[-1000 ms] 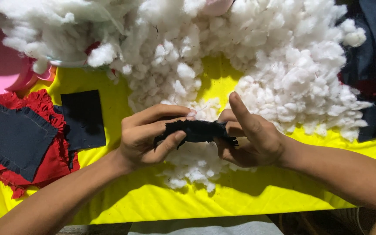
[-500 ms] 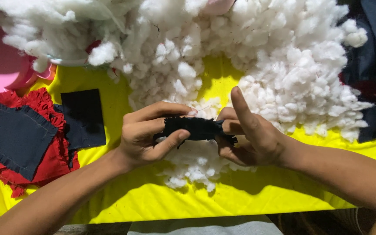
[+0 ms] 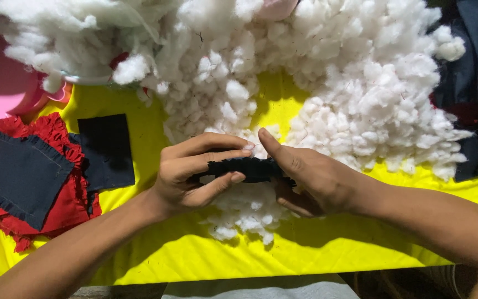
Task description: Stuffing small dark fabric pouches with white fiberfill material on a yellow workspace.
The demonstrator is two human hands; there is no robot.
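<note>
Near the middle of the view, the left hand and the right hand meet over a small, dark navy, frayed-edged piece of fabric, held edge-up between them just above a loose clump of white fibre stuffing. The left hand's fingers curl over the fabric's top from the 9 o'clock side while its thumb presses up from beneath, so the piece is pinched between thumb and fingers. The right hand closes on the other end from 3 o'clock, its thumb stretched along the top edge and its remaining fingers folded under the fabric; how tightly those hidden fingers press cannot be told. Everything lies on a bright yellow cloth covering the table. From 10 o'clock through 2 o'clock spreads a large heap of white fluffy stuffing. At 9 o'clock sits a red fringed fabric piece with a dark blue frayed square patch lying on top of it, and just beside these, toward the centre, a flat black fabric rectangle. Dark blue cloth is bunched at the 2 o'clock edge.
</note>
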